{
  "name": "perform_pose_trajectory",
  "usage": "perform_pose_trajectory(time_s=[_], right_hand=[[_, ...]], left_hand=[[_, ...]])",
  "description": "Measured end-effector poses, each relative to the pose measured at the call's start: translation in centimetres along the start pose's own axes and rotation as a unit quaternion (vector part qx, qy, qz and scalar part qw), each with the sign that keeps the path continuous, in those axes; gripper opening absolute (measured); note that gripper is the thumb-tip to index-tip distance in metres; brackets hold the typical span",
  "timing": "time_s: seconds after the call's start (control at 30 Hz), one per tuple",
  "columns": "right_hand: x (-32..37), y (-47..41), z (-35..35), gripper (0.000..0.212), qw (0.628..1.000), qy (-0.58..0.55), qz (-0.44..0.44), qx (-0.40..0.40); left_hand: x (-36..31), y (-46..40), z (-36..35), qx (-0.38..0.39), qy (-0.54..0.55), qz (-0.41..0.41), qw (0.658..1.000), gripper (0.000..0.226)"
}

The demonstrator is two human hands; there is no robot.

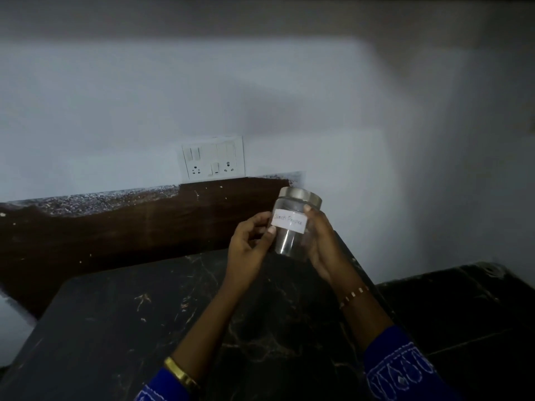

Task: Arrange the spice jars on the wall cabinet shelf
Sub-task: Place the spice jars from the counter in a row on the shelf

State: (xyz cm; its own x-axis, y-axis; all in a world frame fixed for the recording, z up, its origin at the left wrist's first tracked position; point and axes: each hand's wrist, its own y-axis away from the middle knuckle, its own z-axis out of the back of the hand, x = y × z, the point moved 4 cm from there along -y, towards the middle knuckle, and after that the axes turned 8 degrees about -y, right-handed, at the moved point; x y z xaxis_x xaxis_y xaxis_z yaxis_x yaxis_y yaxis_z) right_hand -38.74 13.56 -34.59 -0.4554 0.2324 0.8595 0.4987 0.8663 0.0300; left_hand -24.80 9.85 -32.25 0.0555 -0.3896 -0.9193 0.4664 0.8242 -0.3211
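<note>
Both arms reach forward over the dark marble counter (121,328), near its back right corner. The left hand (249,250) and the right hand (321,244) are raised, with a clear spice jar (291,227) held up between them. The left fingers curl around the jar's left side, thumb on the front. The right fingers wrap its right side, one fingertip (307,209) just under the shiny metal lid (299,196). A white paper label (289,222) faces us. A switchboard (213,159) sits on the wall behind.
</note>
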Motion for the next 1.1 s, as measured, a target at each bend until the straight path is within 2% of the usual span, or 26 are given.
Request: perform_pose_trajectory(time_s=[0.07, 0.17, 0.37, 0.47, 0.63, 0.8, 0.97, 1.1], right_hand=[[0.3, 0.2, -0.5, 0.068, 1.0, -0.027, -0.014, 0.007], [1.4, 0.3, -1.0, 0.054, 1.0, -0.018, -0.002, 0.009], [5.0, -0.1, -2.1, 0.044, 0.996, 0.032, 0.063, 0.046], [7.6, -0.7, -3.3, 0.039, 0.987, 0.096, 0.107, 0.065], [14.3, -2.4, -6.1, 0.044, 0.952, 0.219, 0.2, 0.075], [22.1, -3.3, -10.0, 0.059, 0.928, 0.218, 0.298, 0.047], [28.0, -3.6, -13.3, 0.048, 0.923, 0.142, 0.354, 0.047], [32.9, -4.0, -15.2, 0.049, 0.901, 0.134, 0.409, 0.043]], left_hand=[[-0.3, -0.1, -0.3, 0.05, 0.067, 0.029, 0.996, 0.035], [-0.9, -0.3, -0.7, 0.096, 0.122, 0.026, 0.988, 0.036], [-2.7, -2.2, -0.7, 0.069, 0.104, -0.012, 0.992, 0.031], [-4.9, -3.9, -0.6, 0.051, 0.103, -0.039, 0.993, 0.029], [-10.2, -8.1, 0.6, -0.002, 0.066, -0.092, 0.994, 0.044], [-17.3, -12.1, 2.1, -0.055, 0.025, -0.198, 0.978, 0.047], [-23.7, -15.4, 3.0, -0.062, 0.041, -0.262, 0.962, 0.047], [-28.6, -18.3, 3.4, -0.05, -0.011, -0.309, 0.95, 0.049]])
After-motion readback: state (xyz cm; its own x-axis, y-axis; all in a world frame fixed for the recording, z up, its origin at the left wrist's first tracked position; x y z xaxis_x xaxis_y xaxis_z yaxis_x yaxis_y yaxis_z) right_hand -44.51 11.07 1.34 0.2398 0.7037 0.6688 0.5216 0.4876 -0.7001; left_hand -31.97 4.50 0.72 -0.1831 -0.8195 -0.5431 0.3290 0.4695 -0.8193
